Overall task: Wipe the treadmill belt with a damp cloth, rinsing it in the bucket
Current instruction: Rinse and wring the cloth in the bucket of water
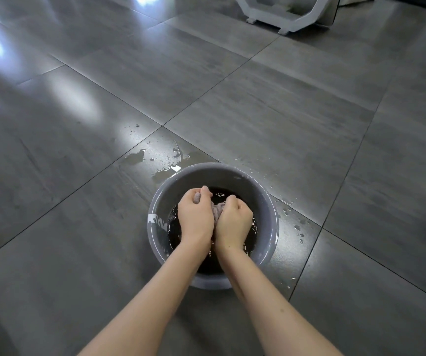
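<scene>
A grey bucket (265, 201) stands on the tiled floor, holding dark water. Over it, my left hand (195, 217) and my right hand (233, 219) are both clenched on a wet greyish-purple cloth (217, 209). The cloth is bunched between the two fists, and one end pokes out past my left thumb. Most of the cloth is hidden inside my hands. No treadmill belt is in view.
Water puddles and drops (155, 158) lie on the grey floor tiles behind and to the right of the bucket. A white machine base with feet (283, 19) stands at the top right, far from the bucket.
</scene>
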The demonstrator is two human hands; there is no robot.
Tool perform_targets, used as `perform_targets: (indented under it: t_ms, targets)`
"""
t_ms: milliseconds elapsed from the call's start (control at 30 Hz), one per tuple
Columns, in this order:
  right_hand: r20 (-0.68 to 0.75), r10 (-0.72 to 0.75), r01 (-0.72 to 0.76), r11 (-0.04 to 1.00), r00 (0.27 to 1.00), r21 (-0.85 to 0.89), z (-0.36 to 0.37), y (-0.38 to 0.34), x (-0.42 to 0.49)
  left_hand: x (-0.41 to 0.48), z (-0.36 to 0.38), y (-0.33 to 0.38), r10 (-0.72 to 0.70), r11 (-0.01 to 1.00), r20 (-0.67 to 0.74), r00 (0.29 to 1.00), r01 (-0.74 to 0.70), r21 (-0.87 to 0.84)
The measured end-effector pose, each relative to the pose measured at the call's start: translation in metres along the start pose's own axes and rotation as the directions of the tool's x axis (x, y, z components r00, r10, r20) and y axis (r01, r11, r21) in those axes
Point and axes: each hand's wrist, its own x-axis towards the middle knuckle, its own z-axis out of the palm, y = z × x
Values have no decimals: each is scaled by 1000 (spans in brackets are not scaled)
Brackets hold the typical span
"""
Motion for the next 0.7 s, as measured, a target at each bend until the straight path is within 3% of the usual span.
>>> perform_targets:
  t_ms: [200, 367, 467, 533, 700]
  targets:
    - [143, -249, 267, 956, 958, -124, -6, 11, 4, 10, 5, -11, -169, 981, -32, 985, 171, 91]
    - [297, -304, 380, 892, 905, -244, -13, 23, 10, 18, 3, -16, -376, 903, -6, 927, 367, 224]
    - [412, -297, 453, 816, 861, -360, -20, 24, 16, 14, 1, -20, -456, 882, 27, 890, 448, 149]
    - [433, -259, 442, 800, 864, -404, -25, 20, 25, 14, -3, -15, -495, 869, 109, 862, 489, 77]
    - [318, -168, 269, 913, 933, -305, -35, -8, 40, 23, -20, 6, -509, 860, 238, 827, 501, 99]
